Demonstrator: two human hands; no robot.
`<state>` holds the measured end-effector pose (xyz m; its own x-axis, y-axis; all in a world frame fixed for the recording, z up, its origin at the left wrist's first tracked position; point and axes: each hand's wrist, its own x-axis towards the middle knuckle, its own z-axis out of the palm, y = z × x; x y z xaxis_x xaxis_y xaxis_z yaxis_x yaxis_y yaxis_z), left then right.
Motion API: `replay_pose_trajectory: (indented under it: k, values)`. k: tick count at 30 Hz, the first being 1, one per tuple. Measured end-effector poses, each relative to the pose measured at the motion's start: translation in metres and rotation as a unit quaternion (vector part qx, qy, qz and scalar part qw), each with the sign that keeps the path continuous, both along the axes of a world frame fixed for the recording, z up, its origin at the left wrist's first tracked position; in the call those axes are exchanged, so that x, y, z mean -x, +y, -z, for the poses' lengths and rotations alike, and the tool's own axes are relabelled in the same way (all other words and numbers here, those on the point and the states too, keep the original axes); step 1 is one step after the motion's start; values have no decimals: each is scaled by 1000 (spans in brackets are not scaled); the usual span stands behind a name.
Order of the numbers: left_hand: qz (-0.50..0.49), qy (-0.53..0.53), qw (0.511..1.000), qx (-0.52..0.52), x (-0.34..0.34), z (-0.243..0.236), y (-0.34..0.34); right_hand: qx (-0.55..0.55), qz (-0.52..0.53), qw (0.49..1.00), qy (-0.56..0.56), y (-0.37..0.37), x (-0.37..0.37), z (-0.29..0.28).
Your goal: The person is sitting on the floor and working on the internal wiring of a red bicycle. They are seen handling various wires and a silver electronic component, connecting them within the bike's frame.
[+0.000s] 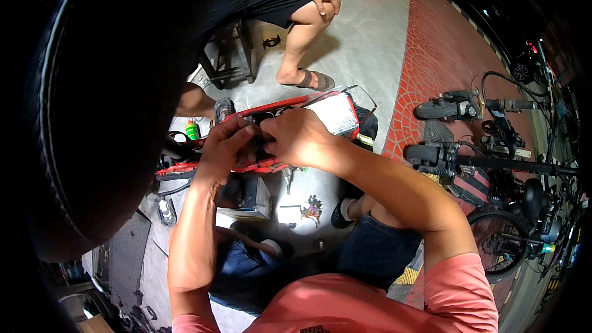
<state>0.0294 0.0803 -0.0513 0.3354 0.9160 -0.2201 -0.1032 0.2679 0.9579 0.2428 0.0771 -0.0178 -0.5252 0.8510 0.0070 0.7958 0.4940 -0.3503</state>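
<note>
My left hand [229,143] and my right hand [298,137] meet over the middle of a long red-framed body [246,111], which looks like an opened scooter deck. Both hands are closed, with thumbs and fingertips pinched near each other. Whatever is between the fingers is too dark and small to make out. Under the fingertips lies a dark hollow in the red frame, partly hidden by my hands. At the frame's right end sits a white rectangular block [333,114], and a thin dark cable [364,90] loops out beside it.
A seated person's leg [300,49] is across from me. Below the frame are a box [259,197], a metal tool [288,180] and a bundle of coloured wires [312,207]. A green bottle [192,129] stands left; scooters [444,108] and a bicycle wheel [498,243] are at right.
</note>
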Motion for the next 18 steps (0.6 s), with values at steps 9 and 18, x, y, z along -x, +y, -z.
replay_pose_trajectory:
  k: [9, 18]
  values:
    - [42, 21, 998, -37, -8, -14, 4, -124, 56, 974, 180, -5, -28, 18]
    - [-8, 67, 987, -144, -23, 5, 5, -113, 39, 960, 254, -2, -34, 22]
